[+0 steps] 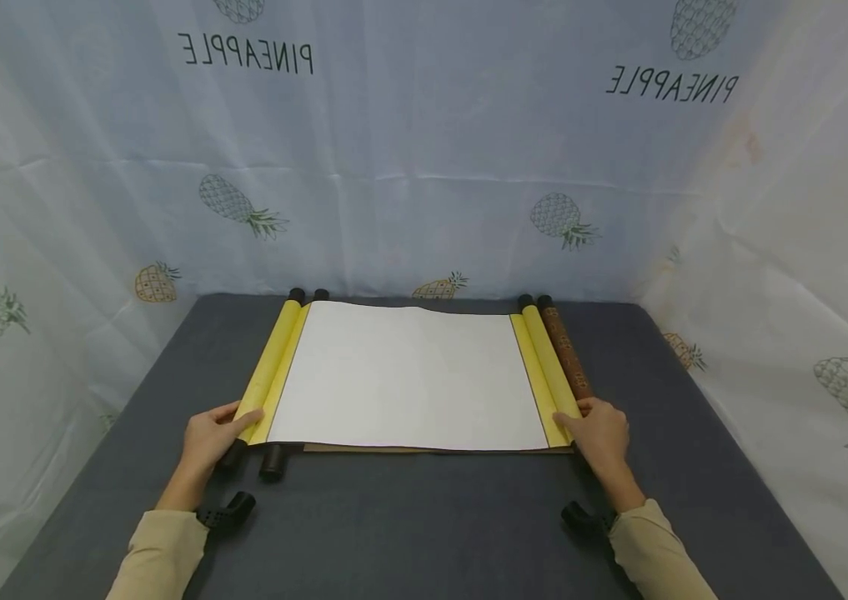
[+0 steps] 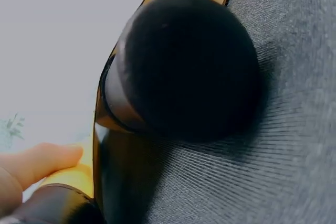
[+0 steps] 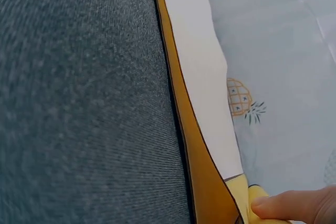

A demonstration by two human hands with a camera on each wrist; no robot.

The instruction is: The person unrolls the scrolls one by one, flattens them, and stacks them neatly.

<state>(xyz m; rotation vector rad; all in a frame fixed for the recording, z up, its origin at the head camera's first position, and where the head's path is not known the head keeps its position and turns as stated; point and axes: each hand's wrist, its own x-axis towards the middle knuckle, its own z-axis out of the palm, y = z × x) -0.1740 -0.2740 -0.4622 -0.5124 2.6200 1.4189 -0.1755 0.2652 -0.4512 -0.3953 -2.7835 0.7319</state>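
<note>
A hanging scroll [image 1: 408, 375] lies partly unrolled across the table, its white sheet bordered in yellow at both sides. My left hand [image 1: 206, 437] grips the near end of the left yellow roll [image 1: 269, 358], thumb on top. Likewise my right hand [image 1: 599, 433] holds the near end of the right yellow roll [image 1: 547, 350]. Beside that roll, a brown patterned roller [image 1: 564, 346] runs under the hand. A second dark rod end [image 1: 273, 462] sticks out below the sheet at the left; it looms large as a black knob [image 2: 194, 66] in the left wrist view.
Dark grey cloth covers the table [image 1: 424, 533]. White curtains [image 1: 408, 125] printed with pineapples hang behind and at both sides. In the right wrist view, the brownish underside [image 3: 197, 161] of a lower layer shows beneath the white sheet's near edge.
</note>
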